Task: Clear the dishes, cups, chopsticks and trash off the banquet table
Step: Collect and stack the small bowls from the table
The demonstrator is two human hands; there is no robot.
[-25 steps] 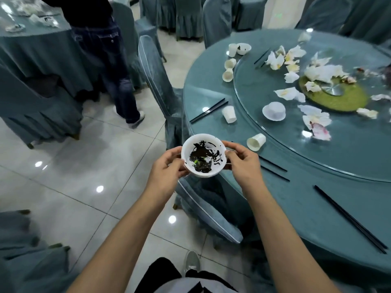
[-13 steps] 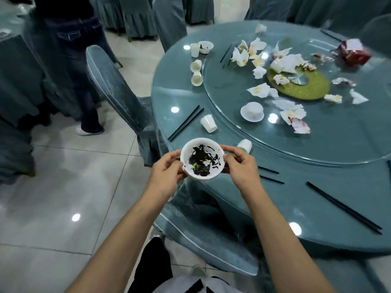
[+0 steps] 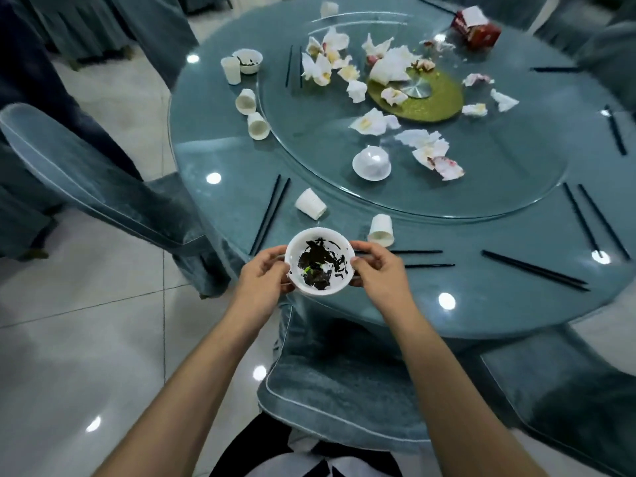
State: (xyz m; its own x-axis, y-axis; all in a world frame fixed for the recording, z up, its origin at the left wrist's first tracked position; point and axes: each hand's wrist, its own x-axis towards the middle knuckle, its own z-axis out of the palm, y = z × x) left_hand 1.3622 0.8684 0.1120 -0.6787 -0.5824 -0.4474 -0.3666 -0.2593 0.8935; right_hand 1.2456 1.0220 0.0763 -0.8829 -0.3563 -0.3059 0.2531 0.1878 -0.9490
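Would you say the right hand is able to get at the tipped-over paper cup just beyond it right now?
Probably not yet: the right hand and left hand both grip the dirty bowl. The paper cup lies close with nothing between.

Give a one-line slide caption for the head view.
Both hands, left and right, hold a dirty bowl over the littered table's edge.

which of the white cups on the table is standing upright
The cup at the far left beside the dirty small bowl; the others all lie tipped on their sides.
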